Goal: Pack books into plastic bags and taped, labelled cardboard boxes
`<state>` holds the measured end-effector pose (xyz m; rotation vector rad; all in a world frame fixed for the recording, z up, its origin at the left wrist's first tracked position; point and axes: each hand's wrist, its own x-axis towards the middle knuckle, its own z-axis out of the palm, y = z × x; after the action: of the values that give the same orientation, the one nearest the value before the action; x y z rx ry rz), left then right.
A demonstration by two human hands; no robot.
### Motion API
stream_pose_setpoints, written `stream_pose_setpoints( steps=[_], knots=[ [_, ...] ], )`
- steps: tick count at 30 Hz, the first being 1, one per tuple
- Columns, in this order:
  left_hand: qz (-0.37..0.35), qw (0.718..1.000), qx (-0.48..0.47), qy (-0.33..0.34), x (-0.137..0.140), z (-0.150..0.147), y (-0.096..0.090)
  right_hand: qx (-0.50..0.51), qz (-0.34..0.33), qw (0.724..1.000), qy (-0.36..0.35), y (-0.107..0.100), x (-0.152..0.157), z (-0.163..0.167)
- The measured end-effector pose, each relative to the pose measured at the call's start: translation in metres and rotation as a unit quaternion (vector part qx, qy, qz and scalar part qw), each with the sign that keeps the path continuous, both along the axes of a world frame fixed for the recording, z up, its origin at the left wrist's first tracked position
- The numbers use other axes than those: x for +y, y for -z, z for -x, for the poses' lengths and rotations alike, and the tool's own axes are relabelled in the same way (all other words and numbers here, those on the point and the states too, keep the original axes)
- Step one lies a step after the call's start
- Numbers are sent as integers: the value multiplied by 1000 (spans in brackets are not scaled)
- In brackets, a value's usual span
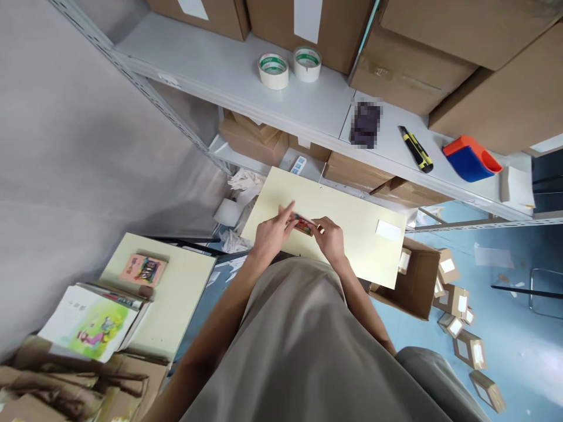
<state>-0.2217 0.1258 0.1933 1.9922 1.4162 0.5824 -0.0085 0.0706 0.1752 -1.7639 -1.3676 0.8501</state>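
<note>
A small printed packet (pixel 303 225), mostly red with some green, is held just above the cream tabletop (pixel 352 205). My left hand (pixel 273 233) grips its left end between thumb and fingers, with the index finger raised. At the other end, the fingertips of my right hand (pixel 329 237) pinch the right edge. Whether the packet is a box or a stack of cards is too small to tell. A white slip of paper (pixel 388 230) lies on the tabletop to the right of my right hand.
The grey shelf (pixel 325 108) ahead carries tape rolls (pixel 273 71), a utility knife (pixel 416 149), an orange-and-blue holder (pixel 471 158) and cartons. On the left side table are books (pixel 99 322) and a pink box (pixel 144 269). An open carton (pixel 417 281) stands right, near small boxes (pixel 453 299) on the floor.
</note>
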Motion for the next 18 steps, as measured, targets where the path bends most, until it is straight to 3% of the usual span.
stream_pose_setpoints(
  steps=[2,4,8,11,13,18],
  knots=[
    [3,999,-32,-44,0,1,5,138,20,987,73,11,3,-2],
    [38,993,-87,-69,1,1,12,260,44,956,128,19,6,-2],
    [152,960,-221,-75,0,-5,28,367,73,912,170,27,8,5],
    [194,939,-270,-86,0,-7,39,385,89,904,164,35,9,10],
    [202,938,-263,-104,3,-3,48,363,98,916,139,45,11,13],
    [230,957,-140,-106,32,22,94,234,173,955,55,93,29,25]
  ],
)
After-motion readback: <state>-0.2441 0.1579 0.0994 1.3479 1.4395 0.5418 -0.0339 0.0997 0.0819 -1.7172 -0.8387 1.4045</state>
